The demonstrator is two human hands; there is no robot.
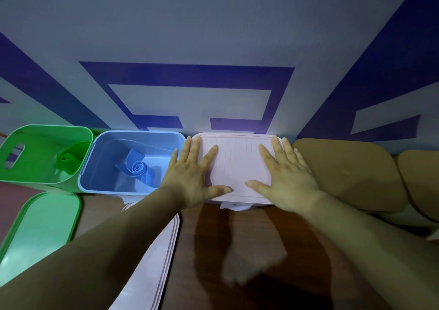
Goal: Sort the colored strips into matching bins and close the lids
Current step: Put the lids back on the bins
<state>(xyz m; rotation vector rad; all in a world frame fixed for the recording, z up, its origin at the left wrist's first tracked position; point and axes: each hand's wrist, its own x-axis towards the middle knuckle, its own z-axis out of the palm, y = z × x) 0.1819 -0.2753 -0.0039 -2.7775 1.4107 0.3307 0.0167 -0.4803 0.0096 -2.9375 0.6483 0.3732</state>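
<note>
Left hand (192,174) and right hand (285,174) flat, fingers spread, and I'm pressing the pink lid (237,162) down. Next, I'd judge, the blue bin (140,132) needs the pale lid (161,262) off the bench (237,238).

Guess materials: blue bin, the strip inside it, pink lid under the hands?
Blue bin: likely moulded plastic, smooth matte walls, rounded rim. Blue strip: soft, foam-like or rubbery sheet, it curls into a loose coil. Pink lid: probably rigid plastic, moulded ribbed lines.
</note>
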